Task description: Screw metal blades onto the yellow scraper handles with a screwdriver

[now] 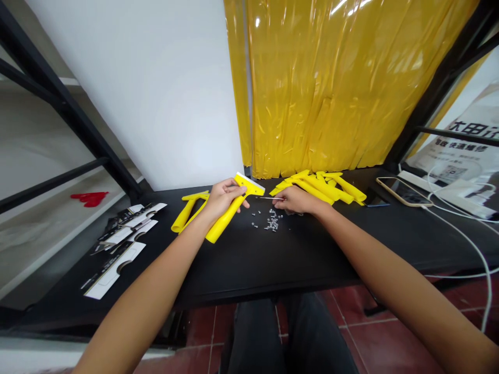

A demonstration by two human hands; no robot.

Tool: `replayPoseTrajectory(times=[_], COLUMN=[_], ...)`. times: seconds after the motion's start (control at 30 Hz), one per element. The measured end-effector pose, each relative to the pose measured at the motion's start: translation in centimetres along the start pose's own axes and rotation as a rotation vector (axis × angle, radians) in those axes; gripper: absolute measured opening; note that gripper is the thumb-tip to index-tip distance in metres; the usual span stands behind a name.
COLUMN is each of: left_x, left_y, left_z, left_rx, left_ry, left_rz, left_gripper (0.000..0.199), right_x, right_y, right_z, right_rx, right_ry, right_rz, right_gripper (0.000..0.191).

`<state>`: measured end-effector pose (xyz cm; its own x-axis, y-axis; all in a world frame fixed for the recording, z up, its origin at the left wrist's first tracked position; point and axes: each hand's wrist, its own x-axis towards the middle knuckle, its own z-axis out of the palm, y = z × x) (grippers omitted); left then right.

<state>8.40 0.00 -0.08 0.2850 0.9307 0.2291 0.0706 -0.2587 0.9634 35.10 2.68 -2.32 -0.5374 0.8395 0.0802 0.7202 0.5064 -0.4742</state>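
Note:
My left hand [226, 197] is closed around a yellow scraper [223, 222], whose wide head with a pale blade edge points up and away from me. In my right hand [298, 200] is a screwdriver [268, 198], its thin metal shaft aimed left at the scraper's head. Whether the tip touches the scraper I cannot tell. Small silver screws [273, 222] lie scattered on the black table below and between my hands. Behind my left wrist rest more yellow scrapers [182, 217]. Past my right hand lies a pile of yellow scraper handles [323, 186].
Printed cardboard sleeves [117, 267] lie at the table's left. A phone [405, 191] with white cables [468, 236] sits at the right, beside a white power strip [436, 189]. Black frame posts [74, 114] flank the table [241, 270]. A red item [90, 199] lies on the left shelf.

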Motion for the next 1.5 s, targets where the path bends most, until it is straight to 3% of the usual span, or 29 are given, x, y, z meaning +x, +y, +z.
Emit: replayPoseTrajectory(times=[0.37,0.57,0.63,0.73,0.83,1.03,1.3,1.5], left_x=[-0.3,-0.3,-0.3,-0.4,-0.7,-1.1,-1.8,-1.9], left_y=[0.1,0.2,0.1,-0.2,-0.5,-0.8,0.0,0.1], left_z=[0.5,0.5,0.8,1.5,2.4,3.3,3.8,4.0], left_rx=[-0.025,-0.057,-0.054,-0.059,-0.061,-0.065,-0.047,-0.011], left_ry=[-0.030,-0.010,-0.012,-0.012,-0.037,-0.093,-0.122,-0.108], left_rz=[-0.026,-0.044,-0.062,-0.095,-0.122,-0.129,-0.064,-0.036], left_gripper=[0.025,0.024,0.025,0.028,0.029,0.027,0.025,0.023], right_x=[0.7,0.7,0.6,0.3,0.1,0.1,0.1,0.0], right_y=[0.9,0.3,-0.3,-1.7,-3.3,-4.9,-5.0,-5.0], right_z=[1.3,-0.3,-0.9,-1.1,-0.5,1.2,1.9,1.8], right_rx=[0.003,0.131,0.237,0.585,0.803,0.672,0.400,0.377], right_ry=[0.078,0.354,0.453,0.550,0.511,0.422,0.567,0.570], right_rz=[-0.013,0.092,0.121,0.103,0.011,-0.114,-0.334,-0.364], right_gripper=[0.009,0.019,0.023,0.026,0.026,0.024,0.010,0.006])
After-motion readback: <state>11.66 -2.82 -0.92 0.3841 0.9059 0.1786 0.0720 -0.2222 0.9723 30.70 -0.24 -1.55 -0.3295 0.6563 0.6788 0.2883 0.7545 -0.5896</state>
